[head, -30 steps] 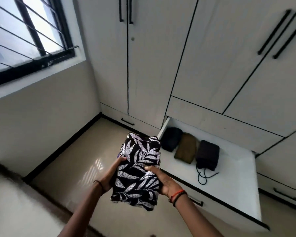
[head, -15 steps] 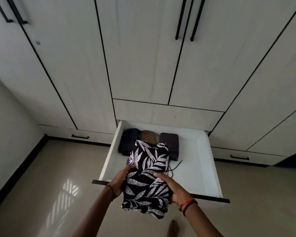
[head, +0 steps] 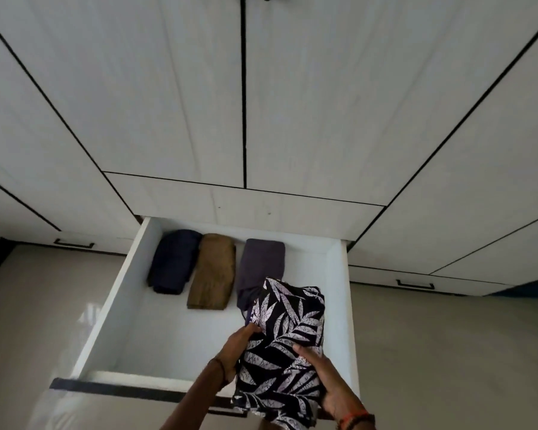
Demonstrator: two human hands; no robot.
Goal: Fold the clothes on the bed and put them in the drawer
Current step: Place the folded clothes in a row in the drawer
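The folded leaf-print garment (head: pixel 284 346) is sitting in the lower centre of the frame, over the right-hand part of the open drawer (head: pixel 128 293), and both hands are gripping it. The left hand (head: pixel 235 352) is holding its left edge about halfway along, fingers curling underneath. The right hand (head: pixel 326 380) is clasping the right edge nearer the bottom of the frame, thumb lying on top of the print. The bundle's long axis is running from the bottom edge of the frame up towards the middle, roughly in line with the three folded pieces lying in a row at the back of the drawer: a navy piece (head: pixel 173 262), a brown piece (head: pixel 213 271) and a grey piece (head: pixel 260 268). The bundle's far end is covering the near end of the grey piece, while its near end is reaching past the drawer's dark front edge. The move ahead is probably hinging on that overlap: the bare drawer floor is lying to the lower left of the bundle, on the left hand's side. Whether the bundle is resting on anything or hanging in the air is hard to tell. The fingers beneath it, the drawer's front right corner and the bed are all out of sight
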